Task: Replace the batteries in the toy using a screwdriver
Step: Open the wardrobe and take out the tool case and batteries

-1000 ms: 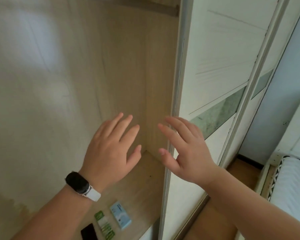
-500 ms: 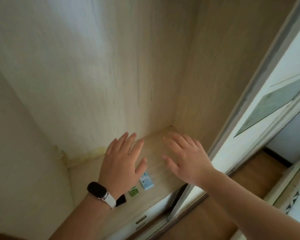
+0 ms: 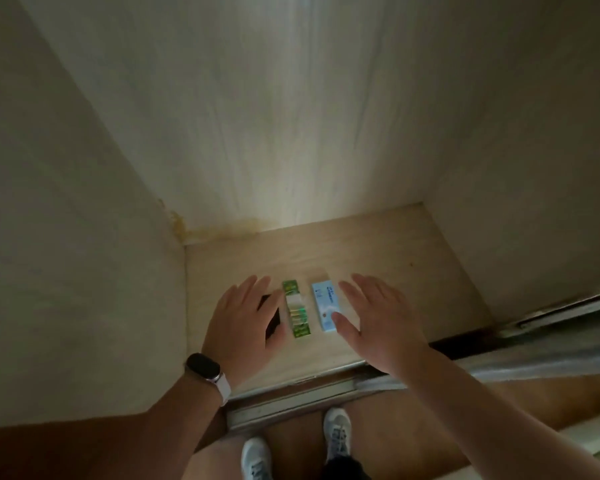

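**Wardrobe compartment** (image 3: pixel 302 133): pale wood grain, open at the front, with a yellowish stain along the back-left seam. Three things lie flat on its base board (image 3: pixel 413 258), listed left to right.

1. Dark flat object (image 3: pixel 273 318). It is largely covered by the left hand, and I cannot tell what it is.
2. Battery pack (image 3: pixel 297 311). Green card with a clear blister and several cells side by side, just right of item 1.
3. Light blue box (image 3: pixel 326 304). Closed and printed on top, just beside the pack. Its contents are hidden.

**Left hand** (image 3: pixel 245 320): black watch (image 3: pixel 204 366) at the wrist. The grip is spread over item 1, and contact cannot be told.

**Right hand** (image 3: pixel 383 325): the grip is spread and holds nothing. The thumb tip overlaps the box's near right edge.

**Pale shoes** (image 3: pixel 337 431): on the floor outside the door track (image 3: pixel 291 393).
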`<state>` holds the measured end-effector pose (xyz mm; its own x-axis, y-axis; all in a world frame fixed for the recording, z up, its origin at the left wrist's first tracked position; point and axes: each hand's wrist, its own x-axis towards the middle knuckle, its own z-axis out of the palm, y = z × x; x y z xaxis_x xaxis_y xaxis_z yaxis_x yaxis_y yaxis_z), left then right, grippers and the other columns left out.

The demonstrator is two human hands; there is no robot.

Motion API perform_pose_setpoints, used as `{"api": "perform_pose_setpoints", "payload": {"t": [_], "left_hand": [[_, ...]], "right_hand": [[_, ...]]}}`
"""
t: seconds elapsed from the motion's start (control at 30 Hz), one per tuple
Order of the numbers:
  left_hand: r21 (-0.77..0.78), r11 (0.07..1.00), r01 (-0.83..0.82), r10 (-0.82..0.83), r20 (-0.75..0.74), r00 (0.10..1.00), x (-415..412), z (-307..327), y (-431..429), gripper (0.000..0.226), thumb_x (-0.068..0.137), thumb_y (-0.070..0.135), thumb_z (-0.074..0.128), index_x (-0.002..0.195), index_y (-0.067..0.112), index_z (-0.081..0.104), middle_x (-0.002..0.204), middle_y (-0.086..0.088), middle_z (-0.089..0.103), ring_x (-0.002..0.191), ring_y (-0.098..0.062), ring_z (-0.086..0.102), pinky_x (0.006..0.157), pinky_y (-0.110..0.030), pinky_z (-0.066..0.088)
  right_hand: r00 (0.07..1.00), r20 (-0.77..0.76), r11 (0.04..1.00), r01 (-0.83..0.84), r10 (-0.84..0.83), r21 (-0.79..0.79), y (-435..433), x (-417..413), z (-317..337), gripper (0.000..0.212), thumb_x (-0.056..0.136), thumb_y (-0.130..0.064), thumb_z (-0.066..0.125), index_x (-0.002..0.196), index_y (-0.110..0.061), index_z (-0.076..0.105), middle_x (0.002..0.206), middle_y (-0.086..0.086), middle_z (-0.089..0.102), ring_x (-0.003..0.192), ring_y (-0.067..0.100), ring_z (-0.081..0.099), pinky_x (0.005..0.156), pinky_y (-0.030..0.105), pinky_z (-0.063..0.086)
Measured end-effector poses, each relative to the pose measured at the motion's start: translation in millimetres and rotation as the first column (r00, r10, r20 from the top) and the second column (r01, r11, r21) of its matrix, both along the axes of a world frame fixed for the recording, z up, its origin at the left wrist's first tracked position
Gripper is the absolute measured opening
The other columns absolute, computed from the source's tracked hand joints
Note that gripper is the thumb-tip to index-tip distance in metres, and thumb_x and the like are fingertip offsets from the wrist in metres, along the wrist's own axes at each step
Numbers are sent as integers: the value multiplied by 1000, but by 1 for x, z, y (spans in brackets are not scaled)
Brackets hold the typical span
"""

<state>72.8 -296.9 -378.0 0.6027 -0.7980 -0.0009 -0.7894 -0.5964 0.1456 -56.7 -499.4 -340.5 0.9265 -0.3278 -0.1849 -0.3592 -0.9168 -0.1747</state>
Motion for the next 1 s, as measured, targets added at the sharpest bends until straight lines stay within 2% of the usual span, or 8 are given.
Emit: {"api": "perform_pose_setpoints", "payload": {"t": [0.07, 0.17, 0.27, 0.43, 0.57, 0.73, 0.87, 1.0], "left_hand": [[0, 1000, -24, 24, -35, 999, 9, -17, -6, 57, 91, 51, 41, 127, 14, 66, 137, -14, 61, 128, -39, 57, 102, -57, 48], [3, 998, -64, 64, -91, 994, 24, -53, -13, 58, 89, 51, 44, 125, 11, 67, 134, -16, 63, 125, -40, 58, 100, -58, 49], [59, 994, -89, 96, -115, 989, 39, -99, -22, 60, 87, 52, 44, 125, 11, 67, 133, -16, 63, 125, -38, 59, 99, -55, 50], [166, 980, -107, 136, -171, 976, 53, -176, -29, 61, 87, 53, 44, 126, 12, 67, 131, -18, 65, 123, -39, 60, 98, -52, 51], [200, 970, -137, 180, -212, 961, 59, -237, -30, 54, 88, 45, 65, 130, 12, 64, 136, -19, 62, 127, -39, 57, 101, -51, 49], [230, 948, -219, 278, -266, 923, 65, -283, -33, 55, 95, 44, 60, 141, 14, 55, 148, -16, 50, 139, -36, 44, 108, -49, 41], [242, 905, -350, 411, -281, 867, 64, -306, -41, 59, 95, 46, 57, 143, 12, 51, 148, -16, 47, 139, -35, 41, 104, -47, 43], [277, 861, -426, 500, -320, 805, 58, -319, -48, 72, 97, 53, 51, 153, 13, 32, 148, -12, 43, 132, -32, 43, 98, -43, 45]], "right_hand": [[1000, -11, 1000, 11, -11, 14, -10, 12, -24, 85, 83, -69, 5, 150, -27, 34, 157, -1, 34, 143, 21, 31, 114, 40, 26], [999, -47, 998, 21, -19, 53, -21, 28, -64, 76, 88, -65, 18, 143, -21, 47, 147, 4, 48, 134, 24, 45, 106, 41, 37], [997, -70, 994, 42, -36, 96, -28, 41, -112, 69, 90, -61, 29, 136, -17, 55, 141, 8, 55, 129, 28, 51, 101, 44, 43], [992, -121, 994, 49, -36, 103, -30, 55, -179, 70, 90, -61, 25, 141, -19, 48, 147, 8, 48, 135, 27, 44, 104, 42, 40], [985, -169, 991, 52, -30, 126, -28, 62, -231, 64, 95, -57, 34, 145, -19, 43, 151, 7, 43, 139, 24, 38, 107, 41, 37], [979, -201, 981, 73, -36, 180, -22, 73, -280, 64, 91, -56, 31, 139, -15, 46, 139, 7, 53, 128, 26, 48, 97, 41, 48], [975, -182, 947, 175, -128, 270, -20, 84, -305, 49, 95, -41, 51, 135, -14, 47, 124, 5, 57, 112, 25, 55, 85, 35, 48], [940, -232, 867, 325, -251, 378, -13, 94, -322, 56, 97, -41, 52, 144, -14, 39, 133, 4, 52, 121, 22, 52, 91, 34, 47]]}}
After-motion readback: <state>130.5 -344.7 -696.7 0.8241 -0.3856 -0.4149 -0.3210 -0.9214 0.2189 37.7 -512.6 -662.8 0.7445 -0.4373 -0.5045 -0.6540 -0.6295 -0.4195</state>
